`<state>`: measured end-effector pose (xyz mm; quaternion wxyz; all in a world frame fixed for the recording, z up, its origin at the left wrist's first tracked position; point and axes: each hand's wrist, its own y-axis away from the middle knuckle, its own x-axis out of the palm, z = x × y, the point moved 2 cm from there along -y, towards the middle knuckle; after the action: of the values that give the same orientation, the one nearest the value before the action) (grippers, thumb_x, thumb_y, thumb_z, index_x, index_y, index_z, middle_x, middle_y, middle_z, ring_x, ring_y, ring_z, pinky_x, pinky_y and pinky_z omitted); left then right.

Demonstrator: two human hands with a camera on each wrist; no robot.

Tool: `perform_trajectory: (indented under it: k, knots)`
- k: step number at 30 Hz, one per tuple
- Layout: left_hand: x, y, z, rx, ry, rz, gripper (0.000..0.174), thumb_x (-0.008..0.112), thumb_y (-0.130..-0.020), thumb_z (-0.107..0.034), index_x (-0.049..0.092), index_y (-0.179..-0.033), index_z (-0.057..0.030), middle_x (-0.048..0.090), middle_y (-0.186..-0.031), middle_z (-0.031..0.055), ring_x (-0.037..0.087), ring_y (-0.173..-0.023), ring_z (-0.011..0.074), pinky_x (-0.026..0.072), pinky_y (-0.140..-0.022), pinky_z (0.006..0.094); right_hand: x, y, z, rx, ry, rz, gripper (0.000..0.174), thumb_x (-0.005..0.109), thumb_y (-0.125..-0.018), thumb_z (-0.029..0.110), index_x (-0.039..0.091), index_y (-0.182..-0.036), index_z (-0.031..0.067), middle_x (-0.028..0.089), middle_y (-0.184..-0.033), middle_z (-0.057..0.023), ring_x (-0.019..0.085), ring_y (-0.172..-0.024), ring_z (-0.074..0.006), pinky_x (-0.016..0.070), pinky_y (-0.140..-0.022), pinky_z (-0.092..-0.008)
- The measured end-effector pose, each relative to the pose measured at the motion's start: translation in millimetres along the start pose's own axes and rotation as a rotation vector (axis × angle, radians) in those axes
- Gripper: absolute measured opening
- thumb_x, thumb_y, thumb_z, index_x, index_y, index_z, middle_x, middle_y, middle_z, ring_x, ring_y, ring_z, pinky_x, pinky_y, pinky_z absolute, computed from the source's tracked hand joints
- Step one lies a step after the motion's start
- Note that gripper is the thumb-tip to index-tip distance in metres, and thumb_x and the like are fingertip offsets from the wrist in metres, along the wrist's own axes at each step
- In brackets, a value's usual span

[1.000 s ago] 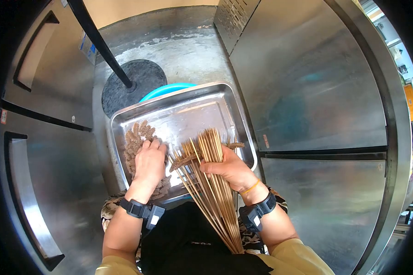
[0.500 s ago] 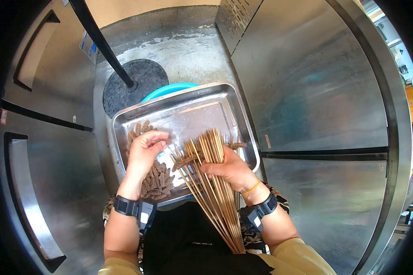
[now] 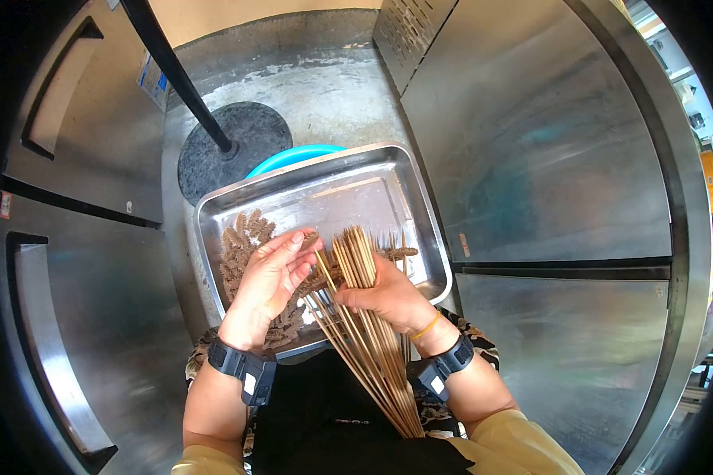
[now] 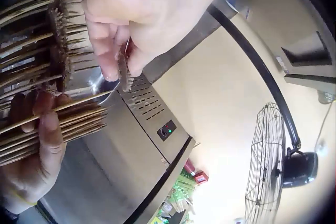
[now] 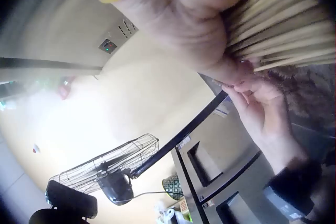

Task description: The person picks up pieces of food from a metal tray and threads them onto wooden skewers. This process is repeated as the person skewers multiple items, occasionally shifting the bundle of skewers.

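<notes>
My left hand (image 3: 268,275) pinches a small brown piece with ridged, frilly edges (image 4: 125,70) between thumb and fingertips. It is just left of the skewer tips. My right hand (image 3: 392,294) grips a thick bundle of bamboo skewers (image 3: 384,356), points away from me. One single skewer (image 4: 79,101) stands apart from the bundle, its tip close to the pinched piece. Behind the right hand's fingers, several skewers carry threaded brown frilly pieces (image 4: 60,35). A heap of loose brown pieces (image 3: 242,247) lies at the left of the metal tray (image 3: 333,178).
Under the tray's far edge shows a blue basin rim (image 3: 293,157). A round black base (image 3: 234,150) with a slanting pole (image 3: 166,67) stands beyond it. Steel cabinets stand on the left (image 3: 95,285) and right (image 3: 531,158). A wire-caged fan (image 4: 265,166) appears in the wrist views.
My left hand has lifted a brown piece from the heap and carried it right, to the skewer tips. The right hand has shifted slightly left, with one skewer now apart from the bundle.
</notes>
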<state>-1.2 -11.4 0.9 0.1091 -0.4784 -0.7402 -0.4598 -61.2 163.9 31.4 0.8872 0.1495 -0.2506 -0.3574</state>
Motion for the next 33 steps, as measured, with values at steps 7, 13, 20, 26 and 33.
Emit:
perform_trajectory:
  k: [7, 13, 20, 26, 33]
  knots:
    - [3.4, 3.3, -0.2, 0.007, -0.012, -0.003, 0.029, 0.063, -0.09, -0.019, 0.06, -0.112, -0.0002, 0.066, -0.098, 0.0143, 0.063, -0.074, 0.01, 0.0529, -0.065, 0.0175, -1.3, -3.4, -6.3, 0.012, 0.035, -0.003, 0.041, 0.071, -0.075, -0.001, 0.051, -0.111, 0.0032, 0.058, -0.085, -0.0011, 0.055, -0.07, -0.0083, 0.0464, -0.061, -0.0212]
    - [3.9, 2.8, 0.7, 0.04, -0.044, -0.012, 0.026, 0.061, -0.091, -0.018, 0.062, -0.109, -0.0008, 0.067, -0.099, 0.0148, 0.063, -0.075, 0.0096, 0.0529, -0.066, 0.0187, 1.1, -2.2, -2.3, 0.028, 0.008, 0.007, 0.041, 0.071, -0.076, -0.001, 0.051, -0.111, 0.0035, 0.058, -0.084, -0.0011, 0.055, -0.07, -0.008, 0.0462, -0.062, -0.0207]
    - [6.1, 3.3, 2.6, 0.053, -0.058, 0.001, 0.024, 0.061, -0.091, -0.019, 0.064, -0.107, -0.0009, 0.067, -0.1, 0.0149, 0.062, -0.074, 0.0083, 0.052, -0.066, 0.0187, -0.3, -4.0, -6.1, 0.015, 0.035, 0.019, 0.041, 0.07, -0.076, 0.0, 0.051, -0.113, 0.0037, 0.059, -0.086, -0.0013, 0.056, -0.072, -0.0078, 0.0463, -0.062, -0.0205]
    - [8.7, 5.0, 3.6, 0.139, -0.124, -0.019, 0.023, 0.061, -0.091, -0.015, 0.062, -0.108, 0.0008, 0.067, -0.094, 0.0129, 0.061, -0.072, 0.0088, 0.0524, -0.067, 0.0191, -0.4, -4.1, -6.3, 0.017, 0.037, 0.016, 0.043, 0.069, -0.076, -0.001, 0.051, -0.115, 0.0035, 0.059, -0.087, -0.0016, 0.055, -0.072, -0.0076, 0.0463, -0.063, -0.0206]
    - [8.8, 5.2, 9.3, 0.133, -0.145, -0.01, 0.023, 0.063, -0.09, -0.014, 0.062, -0.106, 0.0014, 0.068, -0.092, 0.0125, 0.061, -0.072, 0.0091, 0.0529, -0.066, 0.0199, -1.1, -3.0, -5.4, 0.029, 0.037, 0.009, 0.044, 0.069, -0.076, -0.001, 0.051, -0.116, 0.0036, 0.058, -0.086, -0.0013, 0.055, -0.071, -0.0076, 0.0461, -0.062, -0.0207]
